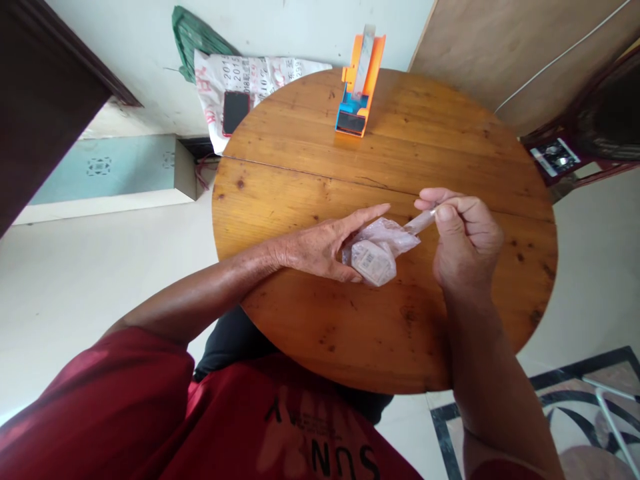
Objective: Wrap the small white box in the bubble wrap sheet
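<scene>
A small clear plastic bag [379,248] with a pinkish packet and a printed label inside lies on the round wooden table [310,173]. My left hand [325,247] rests on the table, its forefinger stretched out, thumb and fingers pressed against the bag's left side. My right hand [465,237] is closed in a pinch on the bag's twisted neck [419,222], pulling it out to the right.
An orange and blue stand [360,87] holding a grey strip sits at the table's far edge. Behind the table a printed white sack [235,83] and a green bag [193,37] lean on the wall. A dark chair [590,133] stands at right.
</scene>
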A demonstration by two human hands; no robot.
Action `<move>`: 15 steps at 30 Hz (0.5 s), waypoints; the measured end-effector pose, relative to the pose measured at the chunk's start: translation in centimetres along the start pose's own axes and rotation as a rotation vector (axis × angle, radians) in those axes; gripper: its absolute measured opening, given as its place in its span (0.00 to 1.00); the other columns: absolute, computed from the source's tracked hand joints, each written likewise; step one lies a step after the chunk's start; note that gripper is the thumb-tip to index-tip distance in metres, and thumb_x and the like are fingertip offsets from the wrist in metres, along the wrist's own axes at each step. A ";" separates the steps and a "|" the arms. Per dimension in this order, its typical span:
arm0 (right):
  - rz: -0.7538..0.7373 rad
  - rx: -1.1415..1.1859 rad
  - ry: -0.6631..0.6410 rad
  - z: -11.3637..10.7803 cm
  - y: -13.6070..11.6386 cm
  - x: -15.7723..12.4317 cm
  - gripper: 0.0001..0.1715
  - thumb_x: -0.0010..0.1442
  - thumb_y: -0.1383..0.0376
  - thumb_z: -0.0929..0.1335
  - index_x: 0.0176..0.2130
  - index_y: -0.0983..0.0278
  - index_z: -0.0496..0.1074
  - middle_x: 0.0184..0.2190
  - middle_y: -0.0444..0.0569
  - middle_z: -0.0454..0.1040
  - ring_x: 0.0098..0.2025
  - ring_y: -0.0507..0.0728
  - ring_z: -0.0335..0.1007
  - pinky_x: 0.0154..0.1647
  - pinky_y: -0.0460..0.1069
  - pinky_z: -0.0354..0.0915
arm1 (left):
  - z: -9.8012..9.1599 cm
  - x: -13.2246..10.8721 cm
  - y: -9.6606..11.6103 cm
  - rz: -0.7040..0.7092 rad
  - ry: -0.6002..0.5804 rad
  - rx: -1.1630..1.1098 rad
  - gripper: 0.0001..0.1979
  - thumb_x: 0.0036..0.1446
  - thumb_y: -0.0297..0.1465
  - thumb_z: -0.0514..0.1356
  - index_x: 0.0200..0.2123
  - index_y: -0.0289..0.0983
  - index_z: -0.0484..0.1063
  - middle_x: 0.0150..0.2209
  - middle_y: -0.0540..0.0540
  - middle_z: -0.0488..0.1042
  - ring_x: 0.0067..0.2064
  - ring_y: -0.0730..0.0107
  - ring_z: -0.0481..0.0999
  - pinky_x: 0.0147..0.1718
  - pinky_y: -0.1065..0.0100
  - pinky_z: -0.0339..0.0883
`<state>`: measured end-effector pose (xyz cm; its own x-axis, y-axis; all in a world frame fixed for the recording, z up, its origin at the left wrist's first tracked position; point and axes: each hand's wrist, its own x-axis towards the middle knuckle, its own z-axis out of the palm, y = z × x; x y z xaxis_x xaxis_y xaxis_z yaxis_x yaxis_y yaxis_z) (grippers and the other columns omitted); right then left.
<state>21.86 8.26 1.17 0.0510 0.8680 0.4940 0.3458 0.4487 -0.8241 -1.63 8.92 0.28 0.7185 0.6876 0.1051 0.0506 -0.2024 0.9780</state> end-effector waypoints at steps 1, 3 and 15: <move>0.003 0.005 0.008 0.0 0.0 0.1 0.11 0.68 0.55 0.67 0.36 0.57 0.72 0.45 0.48 0.80 0.45 0.60 0.80 0.48 0.60 0.74 | 0.0 0.0 0.1 0.007 0.005 -0.009 0.56 0.41 0.28 0.75 0.71 0.49 0.54 0.62 0.44 0.72 0.63 0.56 0.73 0.63 0.57 0.69; 0.013 0.027 0.021 -0.1 0.0 0.2 0.10 0.67 0.56 0.67 0.36 0.58 0.72 0.45 0.48 0.80 0.44 0.59 0.80 0.47 0.59 0.74 | -0.1 0.1 0.2 0.010 0.016 -0.014 0.55 0.40 0.30 0.77 0.70 0.48 0.58 0.63 0.44 0.71 0.63 0.55 0.73 0.63 0.59 0.69; 0.027 0.015 0.070 -0.7 1.1 0.8 0.10 0.68 0.55 0.66 0.37 0.56 0.72 0.44 0.48 0.79 0.44 0.61 0.80 0.48 0.62 0.74 | -0.1 0.2 0.4 -0.103 -0.014 -0.318 0.28 0.62 0.44 0.64 0.63 0.43 0.69 0.58 0.42 0.75 0.59 0.57 0.74 0.56 0.59 0.70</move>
<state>22.93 9.34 0.85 0.1256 0.8632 0.4890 0.3292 0.4287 -0.8413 -1.56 9.09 0.72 0.7307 0.6827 0.0022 -0.0937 0.0971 0.9909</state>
